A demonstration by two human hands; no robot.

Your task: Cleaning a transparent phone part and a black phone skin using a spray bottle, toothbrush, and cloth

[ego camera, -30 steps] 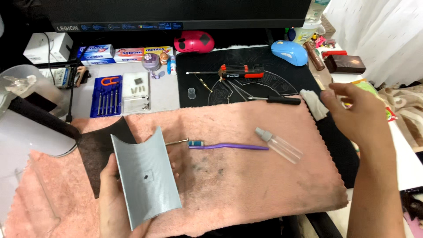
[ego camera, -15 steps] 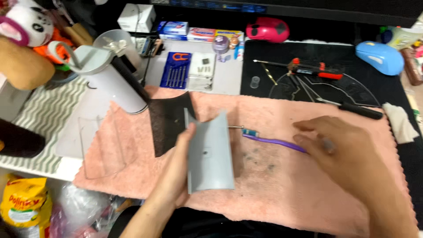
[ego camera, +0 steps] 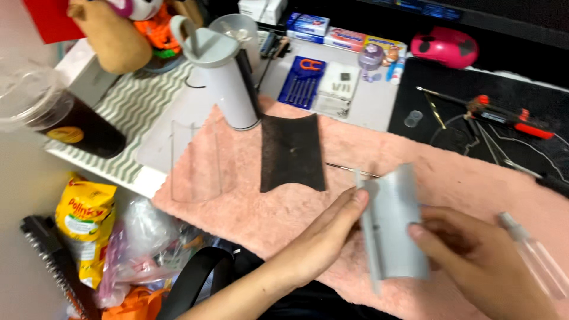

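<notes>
We've got both hands clamped on one curved grey panel (ego camera: 394,228) over the pink towel (ego camera: 261,207): left hand (ego camera: 323,240) on its left edge, right hand (ego camera: 474,261) on the right. One dark panel (ego camera: 292,151) and one clear panel (ego camera: 195,160) lie apart, with open towel between.

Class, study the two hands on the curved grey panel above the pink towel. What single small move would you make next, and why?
Probably steady the curved grey panel flat against the pink towel. The left hand only touches its left edge with fingertips, the right hand has it from the right side, and it stands tilted, so neither grip looks secure.
</notes>
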